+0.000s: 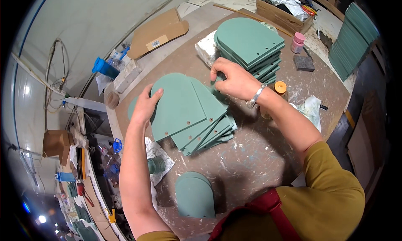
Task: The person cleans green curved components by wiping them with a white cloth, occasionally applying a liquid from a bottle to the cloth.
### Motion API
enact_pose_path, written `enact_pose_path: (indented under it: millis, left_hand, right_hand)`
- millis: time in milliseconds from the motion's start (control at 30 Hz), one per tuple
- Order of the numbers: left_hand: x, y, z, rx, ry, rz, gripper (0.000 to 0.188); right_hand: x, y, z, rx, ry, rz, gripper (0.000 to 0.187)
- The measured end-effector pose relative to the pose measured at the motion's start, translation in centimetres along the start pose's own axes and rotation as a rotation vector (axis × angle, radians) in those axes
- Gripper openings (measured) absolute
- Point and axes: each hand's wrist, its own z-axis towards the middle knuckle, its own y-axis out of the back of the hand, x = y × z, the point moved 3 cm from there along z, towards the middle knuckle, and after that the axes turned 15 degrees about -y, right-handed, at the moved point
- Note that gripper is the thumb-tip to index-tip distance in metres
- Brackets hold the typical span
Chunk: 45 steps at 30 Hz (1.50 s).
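Olive sleeve (335, 176) nearest me. Left hand (146, 103) grips fanned panels (180, 103) by one edge, mid-tabletop (259, 157); right hand (234, 79) curled, can't tell around what. Uneven overlap: sideways push could slide panels, scuffing faces. Farther stack (251, 36) stepped; forearm knock could topple it.

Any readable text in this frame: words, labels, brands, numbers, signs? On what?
Nothing legible enough to quote.
Barcode label on the brown cardboard: print too small.
Pink bottle: any print too small and blurred.
Green panels: no lettering visible, just small holes.
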Motion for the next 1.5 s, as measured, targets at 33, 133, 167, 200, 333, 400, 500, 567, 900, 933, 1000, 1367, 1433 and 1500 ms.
enact_pose_path:
  millis: [33,133,167,200,333,400,500,567,900,933,1000,1367,1433,1500]
  left_hand:
    - [0.1,0.1,0.0,0.004,0.015,-0.003,0.053]
    - [0.8,0.3,0.1,-0.033,-0.052,0.079,0.053]
    - [0.8,0.3,0.2,-0.024,-0.057,0.064,0.053]
    - [0.7,0.1,0.2,-0.015,-0.061,0.049,0.053]
    - [-0.7,-0.5,-0.2,-0.033,-0.038,0.036,0.052]
    - [-0.2,-0.2,-0.2,-0.01,-0.035,0.026,0.053]
    - [-0.4,-0.2,-0.1,0.009,-0.016,0.024,0.055]
    - [-0.5,-0.6,0.1,-0.001,-0.025,0.043,0.056]
    - [-0.6,-1.4,0.8,0.006,-0.028,0.008,0.055]
    - [-0.7,-1.5,0.8,0.013,-0.031,0.01,0.055]
    - [-0.9,-1.4,0.6,0.003,-0.04,0.03,0.056]
    - [-1.7,-1.8,0.5,-0.002,-0.021,0.054,0.063]
    - [-1.4,-1.7,0.8,-0.011,-0.043,0.079,0.064]
    - [-1.1,-1.5,0.8,0.01,-0.019,0.059,0.064]
  right_hand:
    - [0.2,0.2,-0.2,-0.017,-0.028,-0.017,0.017]
    - [0.1,0.5,0.0,-0.011,0.024,0.133,0.018]
    - [-0.2,0.3,0.2,-0.006,0.035,0.182,0.018]
    - [-0.1,0.0,0.5,-0.021,0.105,0.176,0.02]
    - [1.7,-1.0,1.1,0.042,0.102,0.084,0.022]
    - [2.0,-1.1,1.4,0.08,0.114,0.053,0.024]
    - [1.8,-0.8,2.0,0.078,0.138,0.006,0.026]
    - [1.5,-0.5,2.1,0.058,0.154,-0.008,0.027]
    - [0.9,0.0,3.0,0.094,0.098,0.131,0.024]
    - [0.9,-0.2,2.9,0.105,0.115,0.123,0.025]
    - [0.7,-0.2,2.7,0.136,0.12,0.034,0.025]
    - [0.3,0.8,1.3,0.152,0.103,-0.011,0.024]
    - [0.8,1.0,0.5,0.149,0.144,-0.015,0.024]
    - [1.4,0.7,0.4,0.149,0.135,0.053,0.025]
